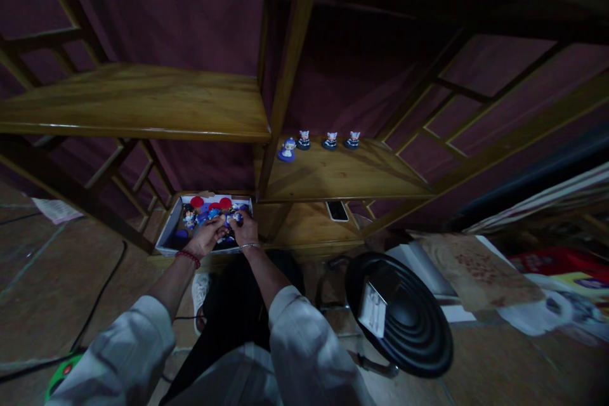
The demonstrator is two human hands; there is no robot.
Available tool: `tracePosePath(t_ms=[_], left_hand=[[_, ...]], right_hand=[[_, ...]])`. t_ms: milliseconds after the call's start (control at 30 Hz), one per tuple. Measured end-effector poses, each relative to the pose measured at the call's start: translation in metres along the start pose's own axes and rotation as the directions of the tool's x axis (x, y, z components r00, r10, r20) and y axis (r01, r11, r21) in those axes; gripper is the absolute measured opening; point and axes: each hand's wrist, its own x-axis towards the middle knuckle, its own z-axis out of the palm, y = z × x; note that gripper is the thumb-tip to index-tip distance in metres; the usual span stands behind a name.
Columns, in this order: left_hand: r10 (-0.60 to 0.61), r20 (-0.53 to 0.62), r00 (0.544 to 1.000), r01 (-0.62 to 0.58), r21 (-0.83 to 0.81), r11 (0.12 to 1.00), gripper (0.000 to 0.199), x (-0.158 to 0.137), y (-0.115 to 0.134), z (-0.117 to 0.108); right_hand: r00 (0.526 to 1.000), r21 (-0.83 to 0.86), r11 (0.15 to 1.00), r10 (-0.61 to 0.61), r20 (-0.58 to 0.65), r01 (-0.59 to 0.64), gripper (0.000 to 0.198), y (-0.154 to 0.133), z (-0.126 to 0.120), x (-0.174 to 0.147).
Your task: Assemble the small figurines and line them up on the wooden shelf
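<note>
A white open box (165, 228) filled with small figurines stands at the shelf unit's lower left. Over its near right part, my right hand (246, 232) has its fingers closed on a small blue-and-white figurine (233, 218). Close beside it, my left hand (207, 238) is closed in a pinch; whatever lies between its fingertips is too small to make out. A dark-haired figurine (189, 216) rests at the box's left side, and red round pieces (196, 202) lie along the back.
On the middle shelf stand a purple-blue figurine (287, 149) and three dark-based figurines (329, 140). A phone (337, 210) lies on the lower shelf. To my right is a black round stool (419, 311) bearing a small box (373, 309). Cables (102, 295) run across the floor at left.
</note>
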Motion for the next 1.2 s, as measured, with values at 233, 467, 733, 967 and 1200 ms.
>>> tracePosePath(t_ms=[233, 467, 733, 967, 1200], left_hand=[[0.009, 0.009, 1.0, -0.009, -0.01, 1.0, 0.014, 0.0001, 0.0001, -0.0001], [0.02, 0.006, 1.0, -0.02, -0.003, 1.0, 0.015, -0.0009, 0.0001, 0.0003], [0.021, 0.022, 1.0, -0.022, 0.011, 1.0, 0.016, -0.0022, 0.0007, 0.0006], [0.002, 0.003, 1.0, -0.002, 0.02, 1.0, 0.014, -0.0009, -0.0009, -0.0001], [-0.016, -0.012, 1.0, 0.016, 0.012, 1.0, 0.011, 0.0, -0.0017, -0.0009]], right_hand=[[1.0, -0.059, 0.998, 0.007, -0.001, -0.007, 0.023, 0.0004, 0.0026, 0.0003], [0.999, -0.055, 0.998, 0.038, -0.013, -0.039, 0.02, -0.0006, 0.0023, 0.0012], [0.999, -0.061, 0.997, 0.053, -0.011, -0.053, 0.021, -0.0003, 0.0031, 0.0008], [1.0, -0.013, 1.0, -0.001, 0.01, 0.001, 0.022, -0.0007, -0.0023, -0.0004], [0.999, 0.086, 0.996, -0.026, 0.037, 0.023, 0.027, 0.0012, -0.0041, -0.0014]])
